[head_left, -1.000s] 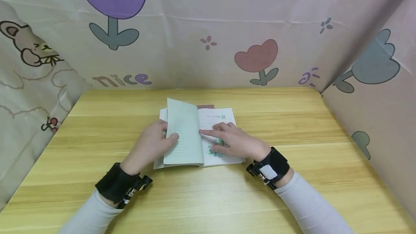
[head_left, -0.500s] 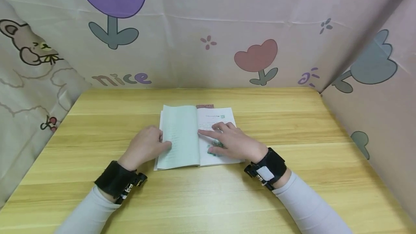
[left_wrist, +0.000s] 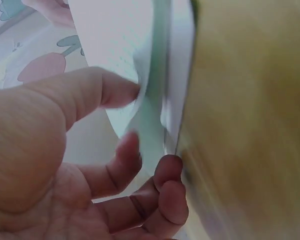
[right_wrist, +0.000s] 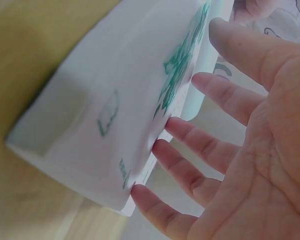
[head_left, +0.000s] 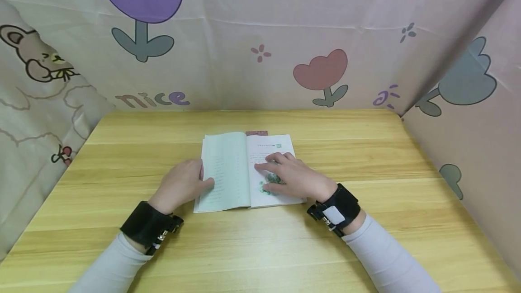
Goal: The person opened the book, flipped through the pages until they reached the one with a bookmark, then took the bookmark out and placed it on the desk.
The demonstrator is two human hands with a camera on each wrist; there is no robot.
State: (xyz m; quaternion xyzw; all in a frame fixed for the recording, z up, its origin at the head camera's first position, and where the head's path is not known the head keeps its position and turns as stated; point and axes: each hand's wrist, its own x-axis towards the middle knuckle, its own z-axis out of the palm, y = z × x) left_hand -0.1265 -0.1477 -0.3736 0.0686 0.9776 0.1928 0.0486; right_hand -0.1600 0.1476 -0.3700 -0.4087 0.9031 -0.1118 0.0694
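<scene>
An open book lies on the wooden table, its left page pale green and its right page white with a green picture. My left hand is at the book's left edge, thumb on top of the green page. In the left wrist view, the page bows up at the thumb tip, while the other fingers curl beside the edge. My right hand rests with spread fingers on the white page, covering part of its print. Those fingertips touch the paper in the right wrist view.
A dark reddish strip sticks out past the book's far edge. Wooden tabletop surrounds the book. A printed cloth hangs behind the table and along both sides. Each wrist wears a black band.
The raised green leaf has come down flat to the left, and my left hand has moved slightly left with it. My right index finger has drawn back a little from the fold.
</scene>
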